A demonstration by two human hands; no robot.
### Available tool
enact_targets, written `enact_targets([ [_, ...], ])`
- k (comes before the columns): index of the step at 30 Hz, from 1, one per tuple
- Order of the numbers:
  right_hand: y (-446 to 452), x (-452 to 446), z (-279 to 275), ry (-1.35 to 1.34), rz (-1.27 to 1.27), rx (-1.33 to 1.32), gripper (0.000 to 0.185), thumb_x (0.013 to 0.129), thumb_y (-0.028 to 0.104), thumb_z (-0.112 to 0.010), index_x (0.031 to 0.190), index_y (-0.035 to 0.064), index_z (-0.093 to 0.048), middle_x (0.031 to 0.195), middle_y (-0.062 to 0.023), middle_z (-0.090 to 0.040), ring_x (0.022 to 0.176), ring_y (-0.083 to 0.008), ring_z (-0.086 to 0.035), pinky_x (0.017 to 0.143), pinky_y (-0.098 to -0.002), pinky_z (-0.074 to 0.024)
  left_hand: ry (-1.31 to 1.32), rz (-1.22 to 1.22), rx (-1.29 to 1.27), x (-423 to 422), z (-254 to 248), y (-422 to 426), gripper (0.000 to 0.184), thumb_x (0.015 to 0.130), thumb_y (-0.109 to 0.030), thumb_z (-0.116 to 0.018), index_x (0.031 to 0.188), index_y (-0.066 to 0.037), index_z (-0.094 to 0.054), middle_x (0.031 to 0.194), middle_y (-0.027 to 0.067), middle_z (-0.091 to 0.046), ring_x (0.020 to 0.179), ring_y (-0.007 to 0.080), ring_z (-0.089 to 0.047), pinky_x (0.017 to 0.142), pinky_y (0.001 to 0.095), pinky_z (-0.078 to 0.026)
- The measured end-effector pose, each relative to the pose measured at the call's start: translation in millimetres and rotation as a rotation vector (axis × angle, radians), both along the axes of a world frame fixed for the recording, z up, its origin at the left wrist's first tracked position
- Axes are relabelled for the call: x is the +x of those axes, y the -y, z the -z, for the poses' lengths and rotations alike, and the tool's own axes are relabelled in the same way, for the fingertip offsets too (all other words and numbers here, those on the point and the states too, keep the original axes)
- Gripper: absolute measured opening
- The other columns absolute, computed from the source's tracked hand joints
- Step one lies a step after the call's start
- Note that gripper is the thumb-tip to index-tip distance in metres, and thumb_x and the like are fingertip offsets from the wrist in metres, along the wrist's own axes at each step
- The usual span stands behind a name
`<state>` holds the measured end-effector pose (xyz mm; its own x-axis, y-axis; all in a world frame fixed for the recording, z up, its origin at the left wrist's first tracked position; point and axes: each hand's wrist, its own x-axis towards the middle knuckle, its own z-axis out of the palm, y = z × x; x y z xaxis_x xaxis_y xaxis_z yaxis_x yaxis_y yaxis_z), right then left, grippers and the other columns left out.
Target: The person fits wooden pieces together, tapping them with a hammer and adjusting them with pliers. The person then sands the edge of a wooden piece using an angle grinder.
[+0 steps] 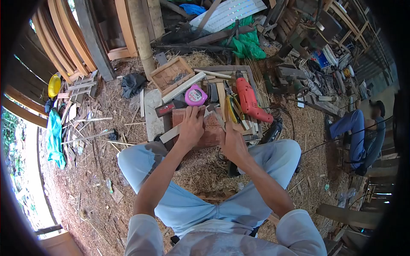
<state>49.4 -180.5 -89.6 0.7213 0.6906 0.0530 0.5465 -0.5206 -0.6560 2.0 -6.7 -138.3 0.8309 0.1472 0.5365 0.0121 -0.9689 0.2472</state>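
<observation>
Centrally, the left hand (191,129) holds down a wooden strip (169,134); the right hand (234,143), just beside, grips possibly a hammer (219,120), best kept clear of the left.

shirt (222,245): cut off below | pale strip (170,134): middle hidden | bits (179,77) in tray (178,86): too small to tell

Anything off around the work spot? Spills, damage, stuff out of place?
Mostly clutter: wood shavings and offcuts strewn across the floor, though that may be normal here. The red drill lies on its side beside a yellow-handled tool, close to the right hand, possibly an awkward spot. No clear damage visible.
</observation>
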Motion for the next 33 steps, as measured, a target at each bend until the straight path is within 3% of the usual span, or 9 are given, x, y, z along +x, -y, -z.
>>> enact_targets([
  [10,-1.7,-4.4,1.8,0.029,0.060,0.012,0.021,0.096,0.018,-0.047,0.099,-0.0012,-0.040,0.069,-0.0318,-0.058,0.068,-0.0501,-0.059,0.058,-0.0575,-0.0452,-0.005,0.029,-0.002,-2.8,-2.3,-1.9,0.054,0.076,-0.008,-0.061,0.127,0.006,-0.050,0.103,0.0160,-0.046,0.098,0.0321,-0.043,0.088,0.0403,-0.043],
  [12,-0.2,-2.9,0.9,0.023,0.066,-0.025,0.021,0.096,0.018,-0.047,0.100,-0.0014,-0.040,0.070,-0.0318,-0.058,0.068,-0.0501,-0.059,0.058,-0.0579,-0.0449,-0.145,0.001,-0.004,-1.9,-8.3,-0.9,0.052,0.075,-0.009,-0.062,0.123,0.006,-0.051,0.107,0.0156,-0.045,0.104,0.0331,-0.042,0.092,0.0414,-0.042],
  [15,-0.7,-2.7,-11.2,-0.046,0.042,-0.106,0.020,0.095,0.016,-0.047,0.100,-0.0020,-0.040,0.071,-0.0317,-0.059,0.070,-0.0497,-0.060,0.059,-0.0575,-0.0455,-0.049,-0.008,0.011,-0.5,-4.2,-1.0,0.056,0.073,-0.007,-0.062,0.127,0.004,-0.050,0.102,0.0151,-0.046,0.099,0.0324,-0.044,0.089,0.0389,-0.043],
  [18,-2.1,-7.1,-14.2,0.024,0.076,0.009,0.019,0.095,0.015,-0.047,0.100,-0.0021,-0.041,0.073,-0.0316,-0.059,0.070,-0.0498,-0.060,0.059,-0.0567,-0.0467,0.015,0.017,0.019,1.3,2.2,-4.3,0.057,0.072,-0.006,-0.063,0.126,0.004,-0.050,0.103,0.0153,-0.046,0.098,0.0324,-0.045,0.089,0.0394,-0.043],
  [24,-1.6,-5.3,-7.6,0.000,0.022,-0.166,0.019,0.094,0.014,-0.047,0.102,-0.0023,-0.041,0.077,-0.0315,-0.061,0.071,-0.0496,-0.061,0.060,-0.0553,-0.0480,-0.049,-0.006,0.046,-1.4,-6.0,-2.5,0.055,0.071,-0.006,-0.063,0.124,0.004,-0.051,0.104,0.0160,-0.046,0.098,0.0326,-0.044,0.090,0.0401,-0.042],
  [27,-2.1,-6.8,-2.6,0.112,0.044,0.028,0.020,0.094,0.015,-0.047,0.102,-0.0023,-0.041,0.079,-0.0317,-0.061,0.071,-0.0491,-0.062,0.060,-0.0555,-0.0480,-0.024,0.029,-0.029,0.7,-3.2,-5.6,0.056,0.070,-0.006,-0.063,0.124,0.004,-0.051,0.104,0.0161,-0.046,0.099,0.0328,-0.043,0.089,0.0403,-0.042],
  [33,-3.8,-0.9,-8.7,-0.013,0.023,-0.152,0.020,0.095,0.016,-0.047,0.101,-0.0019,-0.041,0.075,-0.0316,-0.061,0.068,-0.0485,-0.062,0.059,-0.0558,-0.0480,-0.040,0.006,0.036,1.1,-5.7,-5.5,0.055,0.073,-0.008,-0.063,0.125,0.003,-0.051,0.105,0.0165,-0.046,0.098,0.0331,-0.044,0.087,0.0399,-0.043],
])
